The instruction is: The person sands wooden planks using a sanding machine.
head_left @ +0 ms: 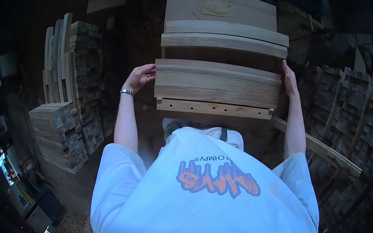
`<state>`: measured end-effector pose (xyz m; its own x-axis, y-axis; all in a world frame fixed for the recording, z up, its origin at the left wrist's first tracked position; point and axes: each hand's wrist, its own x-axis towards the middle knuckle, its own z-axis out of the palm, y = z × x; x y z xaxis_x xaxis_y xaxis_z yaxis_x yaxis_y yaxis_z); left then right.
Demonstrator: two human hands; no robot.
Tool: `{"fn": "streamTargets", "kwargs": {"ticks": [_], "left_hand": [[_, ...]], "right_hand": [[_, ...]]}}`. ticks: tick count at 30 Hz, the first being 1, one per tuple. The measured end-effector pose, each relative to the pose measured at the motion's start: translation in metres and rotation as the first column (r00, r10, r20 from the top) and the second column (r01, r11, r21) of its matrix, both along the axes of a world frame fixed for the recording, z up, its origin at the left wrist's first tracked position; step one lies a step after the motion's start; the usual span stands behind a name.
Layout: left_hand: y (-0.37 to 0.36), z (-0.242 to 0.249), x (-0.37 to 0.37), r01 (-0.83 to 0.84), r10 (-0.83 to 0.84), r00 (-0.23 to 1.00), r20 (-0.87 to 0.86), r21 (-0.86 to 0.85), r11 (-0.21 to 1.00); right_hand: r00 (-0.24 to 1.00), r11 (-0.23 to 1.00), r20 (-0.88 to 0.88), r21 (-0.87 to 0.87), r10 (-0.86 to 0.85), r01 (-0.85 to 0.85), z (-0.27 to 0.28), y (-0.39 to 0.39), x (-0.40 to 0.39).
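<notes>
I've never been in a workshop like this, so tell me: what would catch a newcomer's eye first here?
First, the stack of curved wooden boards in the middle, gripped at its ends by the left hand and the right hand; the lowest strip shows a row of drilled holes. More curved boards lie just beyond it. At the left stand tall piles of cut wood blocks.

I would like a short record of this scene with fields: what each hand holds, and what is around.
left hand: grips the left end of the curved wooden boards
right hand: grips the right end of the same boards
lowest board: has a row of holes along its edge
wrist: bracelet on the left
around: stacked wood blocks at left
</notes>
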<state>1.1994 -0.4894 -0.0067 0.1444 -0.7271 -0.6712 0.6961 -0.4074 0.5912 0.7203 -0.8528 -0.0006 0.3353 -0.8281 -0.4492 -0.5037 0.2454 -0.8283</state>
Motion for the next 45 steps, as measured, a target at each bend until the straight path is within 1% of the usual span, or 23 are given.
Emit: {"fn": "streamTargets", "kwargs": {"ticks": [1, 2, 4, 6, 7, 8, 9, 10, 12, 13, 15, 23, 28, 30, 34, 35, 37, 38, 39, 40, 42, 43, 45], "left_hand": [[-0.007, -0.002, 0.003, -0.083, 0.082, 0.996, 0.046, 0.015, 0.996], [-0.018, -0.003, 0.005, -0.084, 0.083, 0.995, 0.047, 0.009, 0.996], [-0.048, -0.008, 0.007, -0.218, 0.190, 0.884, 0.428, 0.017, 0.976], [-0.078, 0.014, -0.005, -0.243, 0.231, 0.881, 0.412, -0.024, 0.970], [-0.089, 0.024, -0.009, -0.146, 0.068, 0.775, 0.628, 0.073, 0.987], [-0.094, 0.028, -0.012, -0.074, -0.112, 0.608, 0.786, 0.196, 0.978], [-0.094, 0.024, -0.014, -0.116, -0.067, 0.597, 0.799, 0.169, 0.979], [-0.091, 0.022, -0.014, -0.114, -0.069, 0.595, 0.801, 0.169, 0.979], [-0.082, 0.017, -0.014, -0.142, 0.041, 0.682, 0.730, 0.077, 0.987], [-0.076, 0.014, -0.013, -0.139, 0.039, 0.683, 0.730, 0.077, 0.987], [-0.062, 0.008, -0.010, -0.109, 0.026, 0.776, 0.630, 0.094, 0.990], [-0.032, 0.014, -0.019, -0.031, -0.018, 0.811, 0.585, 0.074, 0.997], [-0.035, 0.012, -0.010, -0.037, 0.012, 0.906, 0.424, 0.053, 0.998], [-0.037, 0.015, -0.008, -0.020, -0.005, 0.913, 0.408, 0.058, 0.998], [-0.040, 0.016, 0.002, 0.076, -0.089, 0.944, 0.318, 0.052, 0.996], [-0.046, 0.016, 0.006, 0.079, -0.091, 0.943, 0.320, 0.051, 0.996], [-0.058, 0.016, 0.010, -0.001, -0.003, 0.974, 0.226, 0.018, 1.000], [-0.064, 0.017, 0.011, 0.002, -0.005, 0.974, 0.225, 0.016, 1.000], [-0.070, 0.019, 0.011, 0.044, -0.069, 0.946, 0.317, 0.084, 0.995], [-0.075, 0.021, 0.011, 0.078, -0.135, 0.905, 0.402, 0.154, 0.985], [-0.075, 0.020, 0.013, 0.091, -0.143, 0.900, 0.412, 0.144, 0.985], [-0.074, 0.019, 0.014, 0.092, -0.145, 0.901, 0.410, 0.145, 0.985], [-0.077, 0.017, 0.016, 0.089, -0.141, 0.898, 0.416, 0.142, 0.986]], "right_hand": [[0.997, 0.995, 0.070, -0.100, -0.022, 0.029, 0.001, -0.008, 0.008], [0.997, 0.994, 0.072, -0.106, -0.020, 0.028, 0.006, -0.011, 0.020], [0.946, 0.940, -0.281, -0.335, -0.161, 0.061, 0.013, -0.010, 0.046], [0.913, 0.929, -0.365, -0.367, -0.182, 0.038, 0.017, -0.007, 0.054], [0.965, 0.960, -0.178, -0.240, -0.192, 0.147, 0.015, -0.008, 0.051], [0.974, 0.971, 0.012, -0.085, -0.225, 0.225, 0.013, -0.010, 0.048], [0.952, 0.955, 0.101, 0.092, -0.289, 0.281, 0.012, -0.013, 0.043], [0.951, 0.955, 0.103, 0.094, -0.292, 0.283, 0.011, -0.014, 0.038], [0.927, 0.916, 0.180, 0.300, -0.329, 0.267, 0.009, -0.014, 0.027], [0.935, 0.915, 0.222, 0.359, -0.278, 0.186, 0.014, -0.011, 0.023], [0.946, 0.916, 0.219, 0.373, -0.239, 0.146, 0.012, -0.005, 0.012], [0.968, 0.904, 0.221, 0.427, -0.117, 0.012, 0.016, 0.019, -0.013], [0.974, 0.888, 0.215, 0.458, -0.075, -0.032, 0.014, 0.014, -0.016], [0.980, 0.918, 0.198, 0.392, -0.017, -0.063, 0.019, 0.018, -0.012], [0.978, 0.912, 0.206, 0.407, -0.042, -0.047, 0.021, 0.017, -0.005], [0.983, 0.886, 0.161, 0.463, -0.094, 0.009, 0.026, 0.014, 0.001], [0.983, 0.855, 0.108, 0.514, -0.148, 0.072, 0.033, 0.001, 0.010], [0.987, 0.902, 0.041, 0.413, -0.154, 0.124, 0.031, -0.013, 0.018], [0.986, 0.938, -0.023, 0.304, -0.167, 0.166, 0.029, -0.027, 0.027], [0.986, 0.939, -0.020, 0.300, -0.168, 0.166, 0.020, -0.041, 0.034], [0.981, 0.983, 0.092, -0.047, -0.171, 0.176, 0.002, -0.063, 0.046], [0.980, 0.983, 0.100, -0.048, -0.173, 0.178, 0.003, -0.067, 0.052], [0.972, 0.984, -0.233, -0.179, -0.044, 0.001, 0.007, -0.075, 0.065]]}}
